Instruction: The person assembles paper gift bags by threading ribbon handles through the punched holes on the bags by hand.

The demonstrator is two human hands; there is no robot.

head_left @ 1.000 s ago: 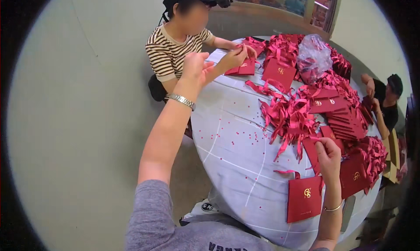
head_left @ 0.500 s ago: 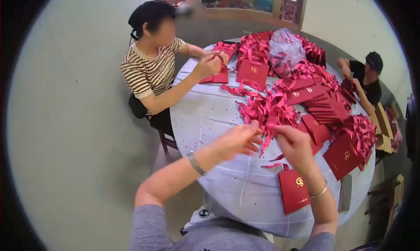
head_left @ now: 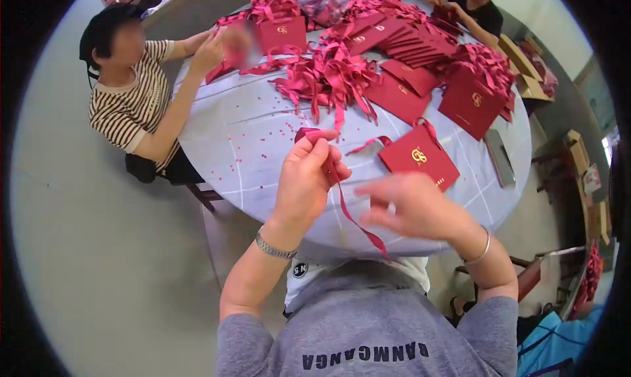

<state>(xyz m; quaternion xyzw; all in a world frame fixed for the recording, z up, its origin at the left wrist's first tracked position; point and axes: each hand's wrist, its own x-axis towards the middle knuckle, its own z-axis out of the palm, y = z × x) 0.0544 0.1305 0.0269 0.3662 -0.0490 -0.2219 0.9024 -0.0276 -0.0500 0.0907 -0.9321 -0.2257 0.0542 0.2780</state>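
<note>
My left hand [head_left: 305, 180] is closed, pinching a dark red ribbon [head_left: 376, 240] between thumb and fingers. A short loop of it sticks up above the fingertips, and a long tail hangs down toward my lap. To the right, my right hand [head_left: 420, 206] is slightly blurred, its fingers apart with nothing seen in them, close to the ribbon's tail. Just beyond that hand lies a flat red paper bag [head_left: 411, 154] with a gold emblem and ribbon handles. A tangled heap of red ribbons [head_left: 328, 75] lies farther off on the table.
A white cloth [head_left: 250, 186] with scattered small red bits covers the round table. Stacked red bags [head_left: 420, 42], clear plastic [head_left: 325, 2] and a phone [head_left: 499, 157] lie on it. A co-worker in stripes [head_left: 131, 94] sits at the left, another in black [head_left: 470, 9] at the far right.
My hands have come back from over the ribbon heap toward my body. The ribbon now hangs from my left hand, and my right hand has spread its fingers. The view has shifted.
</note>
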